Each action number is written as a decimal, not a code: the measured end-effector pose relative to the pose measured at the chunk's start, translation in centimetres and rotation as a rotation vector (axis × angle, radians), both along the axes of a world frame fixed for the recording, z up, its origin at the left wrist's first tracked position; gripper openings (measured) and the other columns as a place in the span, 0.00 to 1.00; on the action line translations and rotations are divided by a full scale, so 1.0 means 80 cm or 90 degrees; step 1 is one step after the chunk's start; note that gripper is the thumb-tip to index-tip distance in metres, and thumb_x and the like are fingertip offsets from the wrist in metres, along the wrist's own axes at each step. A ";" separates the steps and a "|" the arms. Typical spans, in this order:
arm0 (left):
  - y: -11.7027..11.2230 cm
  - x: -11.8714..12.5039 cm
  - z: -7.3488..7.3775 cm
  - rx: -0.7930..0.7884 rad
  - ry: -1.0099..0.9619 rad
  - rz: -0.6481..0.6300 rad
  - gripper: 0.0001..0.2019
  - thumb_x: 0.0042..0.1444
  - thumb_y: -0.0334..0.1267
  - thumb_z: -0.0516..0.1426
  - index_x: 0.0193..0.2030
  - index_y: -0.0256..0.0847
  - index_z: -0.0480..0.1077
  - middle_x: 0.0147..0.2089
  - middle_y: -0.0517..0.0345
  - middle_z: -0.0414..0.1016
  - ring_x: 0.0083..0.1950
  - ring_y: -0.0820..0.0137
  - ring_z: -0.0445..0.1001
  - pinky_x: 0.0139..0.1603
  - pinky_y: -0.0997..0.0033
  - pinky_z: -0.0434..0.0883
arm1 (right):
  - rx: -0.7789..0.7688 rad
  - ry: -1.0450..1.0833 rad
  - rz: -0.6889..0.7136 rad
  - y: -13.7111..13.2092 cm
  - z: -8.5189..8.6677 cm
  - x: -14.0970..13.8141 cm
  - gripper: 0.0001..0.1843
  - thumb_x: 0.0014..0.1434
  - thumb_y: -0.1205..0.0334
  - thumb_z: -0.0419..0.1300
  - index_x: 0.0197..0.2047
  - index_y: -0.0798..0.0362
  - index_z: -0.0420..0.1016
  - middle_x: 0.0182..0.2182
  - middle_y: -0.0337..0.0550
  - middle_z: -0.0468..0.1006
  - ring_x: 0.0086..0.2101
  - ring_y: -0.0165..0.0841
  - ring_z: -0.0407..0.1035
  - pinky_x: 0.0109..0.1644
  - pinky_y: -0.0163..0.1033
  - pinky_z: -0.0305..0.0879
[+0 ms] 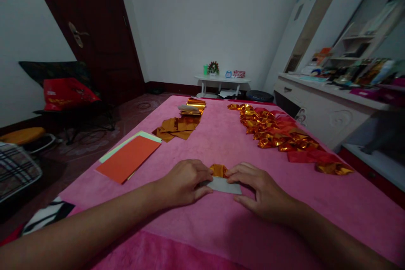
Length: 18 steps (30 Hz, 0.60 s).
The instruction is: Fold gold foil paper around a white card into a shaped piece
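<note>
On the pink cloth in front of me lies a partly folded sheet of gold foil paper (224, 185), its pale underside toward me and a gold folded part at its far edge. My left hand (188, 182) has its fingers and thumb at the sheet's left end, closed on it. At the right end my right hand (257, 187) grips the far corner with its fingertips, thumb nearer me. A pile of puffed gold foil pieces (264, 126) with red parts stretches along the right side. Flat gold foil sheets (179, 126) lie beyond my left hand.
Orange paper (129, 158) rests over pale green paper (107, 152) at the left. A shiny gold roll (196, 102) sits near the far edge. A red bag (68, 93) is on a chair at left; a cluttered dresser (316, 88) stands right, a small white table (221, 79) behind.
</note>
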<state>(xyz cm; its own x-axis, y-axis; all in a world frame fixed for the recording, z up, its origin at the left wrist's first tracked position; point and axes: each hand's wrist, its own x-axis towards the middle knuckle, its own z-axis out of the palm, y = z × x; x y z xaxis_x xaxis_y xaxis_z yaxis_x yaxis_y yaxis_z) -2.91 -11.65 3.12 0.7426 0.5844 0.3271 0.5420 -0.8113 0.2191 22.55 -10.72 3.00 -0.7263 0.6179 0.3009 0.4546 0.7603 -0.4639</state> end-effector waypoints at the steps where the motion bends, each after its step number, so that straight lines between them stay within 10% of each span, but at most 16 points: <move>1: -0.001 0.001 -0.002 0.006 0.000 0.006 0.11 0.59 0.41 0.53 0.42 0.38 0.72 0.38 0.50 0.75 0.40 0.67 0.73 0.42 0.69 0.69 | 0.004 0.008 -0.002 0.000 -0.001 0.000 0.16 0.49 0.71 0.62 0.43 0.52 0.73 0.41 0.46 0.74 0.43 0.36 0.67 0.47 0.42 0.65; 18: -0.001 0.014 -0.008 0.146 0.087 0.013 0.12 0.63 0.36 0.47 0.42 0.39 0.72 0.37 0.52 0.74 0.38 0.69 0.72 0.40 0.68 0.70 | -0.126 0.114 -0.026 0.012 -0.010 -0.006 0.08 0.58 0.66 0.58 0.33 0.51 0.79 0.38 0.44 0.76 0.40 0.33 0.69 0.45 0.40 0.66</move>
